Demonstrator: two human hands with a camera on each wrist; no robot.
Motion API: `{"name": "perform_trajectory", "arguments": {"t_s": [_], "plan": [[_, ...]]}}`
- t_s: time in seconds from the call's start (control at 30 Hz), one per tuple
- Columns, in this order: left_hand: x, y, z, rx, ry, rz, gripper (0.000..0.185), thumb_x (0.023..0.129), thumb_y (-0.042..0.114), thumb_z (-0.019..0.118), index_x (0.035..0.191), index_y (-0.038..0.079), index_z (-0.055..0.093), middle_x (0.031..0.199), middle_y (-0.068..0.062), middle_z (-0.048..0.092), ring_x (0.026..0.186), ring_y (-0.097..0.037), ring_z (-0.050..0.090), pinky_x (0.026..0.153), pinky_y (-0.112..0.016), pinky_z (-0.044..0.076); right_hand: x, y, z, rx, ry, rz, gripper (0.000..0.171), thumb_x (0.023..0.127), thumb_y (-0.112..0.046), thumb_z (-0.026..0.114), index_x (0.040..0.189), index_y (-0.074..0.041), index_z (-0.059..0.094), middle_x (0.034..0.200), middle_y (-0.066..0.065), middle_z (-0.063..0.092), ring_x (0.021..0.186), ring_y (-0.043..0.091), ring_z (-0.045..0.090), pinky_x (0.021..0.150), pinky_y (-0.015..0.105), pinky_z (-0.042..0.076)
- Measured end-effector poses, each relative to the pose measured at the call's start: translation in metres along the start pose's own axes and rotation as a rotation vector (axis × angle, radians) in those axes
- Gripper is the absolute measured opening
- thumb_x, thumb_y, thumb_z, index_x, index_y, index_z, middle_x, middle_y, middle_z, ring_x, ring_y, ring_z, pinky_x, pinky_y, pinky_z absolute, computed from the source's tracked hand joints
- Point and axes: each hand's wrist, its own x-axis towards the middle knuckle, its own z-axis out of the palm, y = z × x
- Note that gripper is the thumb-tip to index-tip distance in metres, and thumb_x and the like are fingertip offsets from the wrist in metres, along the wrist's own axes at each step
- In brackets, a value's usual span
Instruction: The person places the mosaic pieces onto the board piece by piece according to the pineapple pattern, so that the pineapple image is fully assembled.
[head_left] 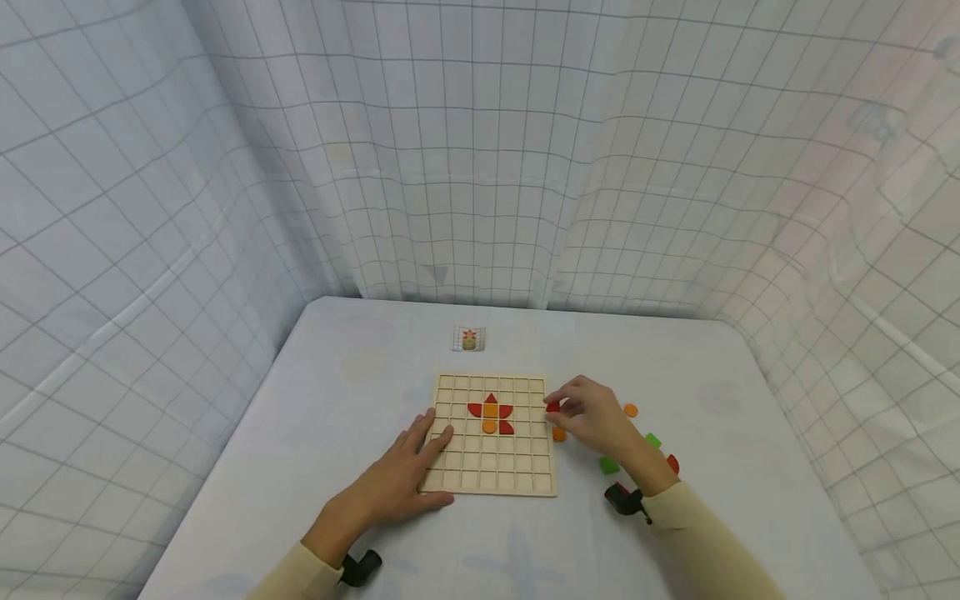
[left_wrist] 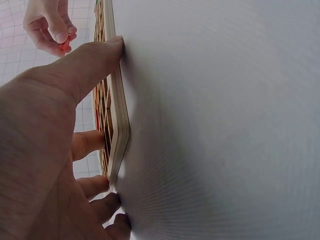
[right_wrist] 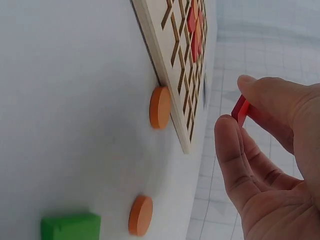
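A wooden grid board lies flat on the table. Near its middle are a red triangle, an orange square, an orange disc and red quarter-round pieces. My left hand rests at the board's left edge with fingers spread, its thumb against the near side. Just over the right edge, my right hand pinches a small red piece between thumb and fingertips, raised above the board. The fingers partly cover this piece, so its full shape is hidden.
Right of the board lie an orange disc against its edge, another orange disc, green pieces and a red piece. A small pattern card sits beyond the board. Gridded white curtains surround the table.
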Motion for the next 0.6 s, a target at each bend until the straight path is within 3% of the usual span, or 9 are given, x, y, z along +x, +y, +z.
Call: {"name": "perform_trajectory", "arguments": {"t_s": [0.23,0.6], "plan": [[0.002,-0.003,0.003,0.003,-0.008,-0.002,0.107,0.100,0.059,0.089,0.184,0.017,0.037,0.197,-0.021,0.013,0.183,-0.047,0.020,0.145,-0.067,0.031,0.013,-0.014,0.023,0.046,-0.067,-0.030,0.018,0.101,-0.013,0.094,0.116,-0.005,0.089,0.110,0.009,0.076,0.094,0.018,0.081,0.087,0.032,0.072],[0.001,-0.002,0.000,-0.010,-0.005,0.001,0.106,0.101,0.058,0.089,0.184,0.016,0.038,0.197,-0.021,0.014,0.182,-0.048,0.021,0.143,-0.070,0.033,0.030,-0.029,0.057,0.076,-0.100,-0.115,0.018,0.098,-0.008,0.096,0.114,-0.005,0.089,0.114,0.010,0.077,0.094,0.018,0.077,0.084,0.023,0.067]]}}
